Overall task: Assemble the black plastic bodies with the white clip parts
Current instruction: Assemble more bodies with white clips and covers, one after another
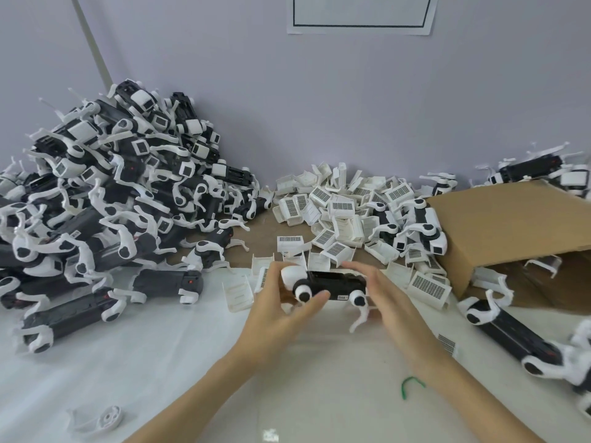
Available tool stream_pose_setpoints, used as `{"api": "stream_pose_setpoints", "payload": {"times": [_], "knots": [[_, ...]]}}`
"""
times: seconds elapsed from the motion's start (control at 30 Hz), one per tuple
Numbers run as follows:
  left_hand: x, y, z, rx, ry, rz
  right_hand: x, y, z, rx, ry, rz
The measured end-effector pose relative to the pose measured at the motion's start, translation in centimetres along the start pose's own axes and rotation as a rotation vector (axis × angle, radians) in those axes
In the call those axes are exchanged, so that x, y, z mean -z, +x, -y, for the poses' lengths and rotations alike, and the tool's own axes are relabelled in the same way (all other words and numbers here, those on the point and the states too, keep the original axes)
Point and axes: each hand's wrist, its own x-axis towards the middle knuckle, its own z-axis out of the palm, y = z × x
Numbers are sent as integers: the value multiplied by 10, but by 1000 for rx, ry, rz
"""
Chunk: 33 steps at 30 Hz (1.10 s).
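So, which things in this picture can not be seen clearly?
- Sign, head view: the top edge cuts it off, no text shows.
- Black body: the left hand covers its near left side and the right hand its right end; motion blur softens the right fingers.
- Box: its inside is dark and cut by the right edge.
- Clips: their printed grids are too small to read.
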Motion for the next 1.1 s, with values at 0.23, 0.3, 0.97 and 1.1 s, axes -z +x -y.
{"api": "stream_pose_setpoints", "payload": {"times": [0.23,0.3,0.97,1.1], "knots": [[5,1,12,-62,119,56,18,86,-7,100,-636,31],[7,2,14,-103,141,48,20,112,-10,75,-802,218],[1,3,19,-98,121,99,16,39,-23,76,203,-193],[2,2,17,-87,112,115,11,29,-19,184,101,-168]]}}
